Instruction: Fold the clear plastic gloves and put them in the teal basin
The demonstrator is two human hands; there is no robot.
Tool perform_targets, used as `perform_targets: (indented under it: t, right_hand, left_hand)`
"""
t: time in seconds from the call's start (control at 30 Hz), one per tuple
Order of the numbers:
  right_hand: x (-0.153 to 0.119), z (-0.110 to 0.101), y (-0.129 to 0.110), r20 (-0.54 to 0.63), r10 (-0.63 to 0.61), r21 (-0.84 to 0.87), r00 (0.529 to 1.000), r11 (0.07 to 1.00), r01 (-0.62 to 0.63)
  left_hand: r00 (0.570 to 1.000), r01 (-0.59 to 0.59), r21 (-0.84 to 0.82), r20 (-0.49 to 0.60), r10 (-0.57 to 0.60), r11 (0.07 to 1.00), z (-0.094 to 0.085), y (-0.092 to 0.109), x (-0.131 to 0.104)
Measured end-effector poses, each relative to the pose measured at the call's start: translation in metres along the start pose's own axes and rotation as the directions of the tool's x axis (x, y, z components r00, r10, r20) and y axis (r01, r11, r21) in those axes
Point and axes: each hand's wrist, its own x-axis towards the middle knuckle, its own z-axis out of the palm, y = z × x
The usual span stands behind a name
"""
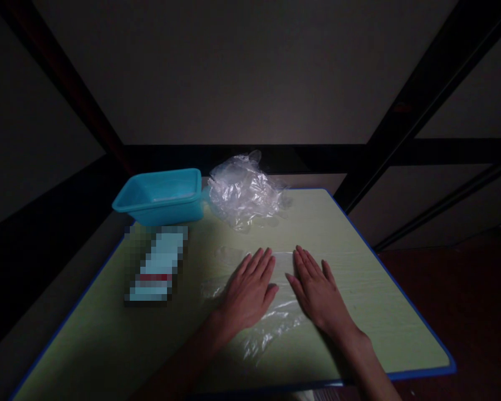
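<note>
A clear, thin plastic sheet or bag lies spread on the light green table. My left hand rests palm down on its left part, fingers stretched out and pointing away from me. On the right part lies my right hand, also flat, with its fingers extended and the thumb apart. A gap separates the two hands, and the plastic shows between them. Neither hand holds anything. Beyond them, a crumpled heap of clear plastic sits near the table's far edge.
At the far left corner stands a turquoise plastic basket. In front of it lies a pixelated flat, pale rectangular object with a red band. The table has a blue rim, and a wall rises behind it.
</note>
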Motion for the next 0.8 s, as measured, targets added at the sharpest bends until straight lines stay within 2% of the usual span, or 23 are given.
perform_targets:
  t: [0.2, 0.43, 0.57, 0.8]
  right_hand:
    - [-0.002, 0.004, 0.014, -0.074, -0.055, 0.005, 0.996, 0.998, 0.056]
    - [-0.001, 0.006, 0.015, -0.097, -0.079, -0.026, 0.992, 0.997, 0.076]
    - [-0.002, 0.006, 0.014, -0.113, -0.074, -0.008, 0.991, 0.997, 0.074]
    - [-0.004, 0.006, 0.02, -0.18, -0.073, 0.12, 0.981, 0.988, 0.095]
  left_hand:
    - [0.999, 0.007, -0.026, 0.039, -0.006, 1.0, -0.001, -0.002, -0.001]
    - [0.998, -0.056, -0.084, 0.003, 0.056, 0.995, -0.006, -0.009, -0.004]
    - [0.987, -0.156, -0.205, -0.066, 0.145, 0.966, -0.017, -0.015, -0.026]
    - [0.963, -0.185, -0.353, -0.251, 0.098, 0.917, -0.024, -0.015, -0.073]
